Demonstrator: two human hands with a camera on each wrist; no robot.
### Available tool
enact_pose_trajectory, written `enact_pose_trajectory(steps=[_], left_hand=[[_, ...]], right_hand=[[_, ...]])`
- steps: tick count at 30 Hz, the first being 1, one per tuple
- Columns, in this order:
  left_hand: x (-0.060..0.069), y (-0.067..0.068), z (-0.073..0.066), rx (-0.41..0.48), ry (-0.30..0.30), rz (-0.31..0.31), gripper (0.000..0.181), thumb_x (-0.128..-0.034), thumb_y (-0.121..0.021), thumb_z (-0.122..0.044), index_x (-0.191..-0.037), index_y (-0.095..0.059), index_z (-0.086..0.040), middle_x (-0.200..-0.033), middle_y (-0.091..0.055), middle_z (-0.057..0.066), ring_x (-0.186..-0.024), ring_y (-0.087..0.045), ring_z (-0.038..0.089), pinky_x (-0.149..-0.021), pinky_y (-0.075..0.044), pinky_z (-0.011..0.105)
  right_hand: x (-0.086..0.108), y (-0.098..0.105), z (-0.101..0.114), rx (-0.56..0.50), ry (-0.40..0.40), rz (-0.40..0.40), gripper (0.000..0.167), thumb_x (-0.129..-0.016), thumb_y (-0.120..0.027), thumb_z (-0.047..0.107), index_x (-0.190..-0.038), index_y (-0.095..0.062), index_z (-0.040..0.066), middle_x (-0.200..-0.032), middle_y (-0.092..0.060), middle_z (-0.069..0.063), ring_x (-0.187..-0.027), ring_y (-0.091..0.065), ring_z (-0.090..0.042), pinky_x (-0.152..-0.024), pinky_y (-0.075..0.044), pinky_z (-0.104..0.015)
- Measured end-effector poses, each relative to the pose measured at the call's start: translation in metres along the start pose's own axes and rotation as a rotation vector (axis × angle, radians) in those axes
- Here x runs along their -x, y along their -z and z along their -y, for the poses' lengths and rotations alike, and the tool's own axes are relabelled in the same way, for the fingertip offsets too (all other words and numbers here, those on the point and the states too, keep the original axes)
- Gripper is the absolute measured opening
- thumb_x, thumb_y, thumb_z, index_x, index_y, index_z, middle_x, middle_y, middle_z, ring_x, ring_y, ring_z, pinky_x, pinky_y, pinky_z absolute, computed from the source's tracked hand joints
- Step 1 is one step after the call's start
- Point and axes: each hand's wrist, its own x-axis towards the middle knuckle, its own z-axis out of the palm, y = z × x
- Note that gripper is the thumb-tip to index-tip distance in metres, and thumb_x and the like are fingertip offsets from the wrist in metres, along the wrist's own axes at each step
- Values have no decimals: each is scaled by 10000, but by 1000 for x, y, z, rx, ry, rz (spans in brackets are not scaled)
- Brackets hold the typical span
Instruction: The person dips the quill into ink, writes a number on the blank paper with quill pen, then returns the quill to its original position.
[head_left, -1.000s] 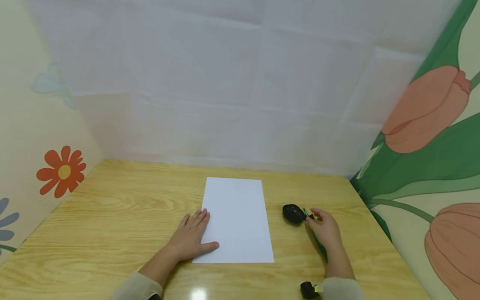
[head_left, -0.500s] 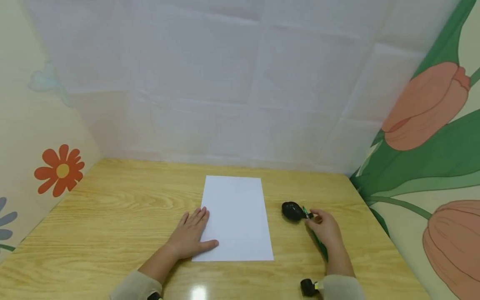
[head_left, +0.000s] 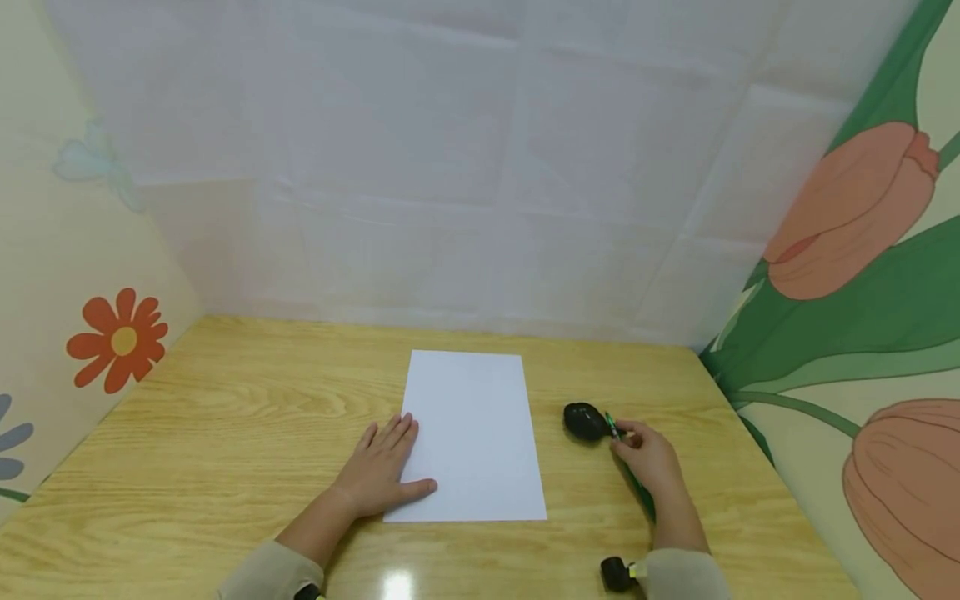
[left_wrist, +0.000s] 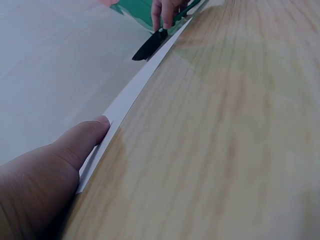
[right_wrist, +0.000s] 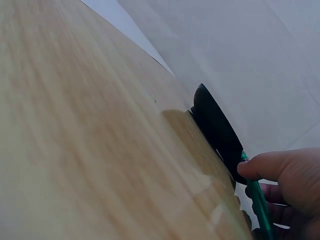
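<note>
My left hand (head_left: 378, 475) rests with spread fingers on the left side of a white sheet (head_left: 480, 433); the left wrist view shows its thumb (left_wrist: 85, 137) on the sheet's edge. Right of the sheet, my right hand (head_left: 654, 462) pinches a thin green stick (head_left: 612, 425) between thumb and fingers. In the right wrist view, the stick (right_wrist: 258, 202) runs back under the hand (right_wrist: 297, 182). A glossy black rounded object (head_left: 583, 422) lies by the fingertips, its narrow end at the stick; whether they are joined I cannot tell.
Both hands are over a wooden table (head_left: 247, 417). A small black object (head_left: 617, 575) shows beside the right sleeve (head_left: 684, 573). A white sheet-covered wall (head_left: 390, 167) stands behind, with flower-patterned walls at the left (head_left: 45, 233) and right (head_left: 802, 458).
The right fingertips have shifted slightly around the green stick and the black object's narrow end. The left hand keeps its place on the paper. The head view has tilted slightly.
</note>
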Motion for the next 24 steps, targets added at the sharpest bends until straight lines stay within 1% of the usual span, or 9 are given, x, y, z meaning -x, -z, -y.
enact_pose_trajectory(steps=[4,11,20,24], left_hand=[[0,1,-1,1,4,1,1016,-855,-571,-666,-1513,-274,48,-1611,-222,206,-1515,-155,370,-1214,-55,588],[0,0,-1,-7,4,1,1022,-852,-564,-677,-1513,-275,47,-1611,-224,206,-1514,-157,370,-1214,-51,590],[1,1,-2,-3,0,-6,1008,-856,-570,-660,-1510,-282,51,-1607,-232,209,-1513,-164,370,-1214,-53,591],[1,0,-1,2,-2,-12,1007,-856,-573,-656,-1510,-279,51,-1608,-230,208,-1513,-163,370,-1213,-51,590]], right_hand=[[0,1,1,-7,-3,0,413,-915,-655,211,-1285,-615,33,-927,-649,-104,-824,-577,-208,-727,-461,-354],[1,4,4,-43,-15,-22,411,-921,-640,203,-1292,-610,30,-945,-640,-137,-778,-545,-198,-632,-415,-279],[2,6,11,-124,-40,-90,387,-940,-621,193,-1298,-606,47,-990,-645,-159,-829,-565,-208,-627,-435,-261],[2,7,14,-153,-44,-111,390,-947,-619,195,-1313,-597,60,-1009,-645,-159,-830,-567,-186,-635,-445,-245]])
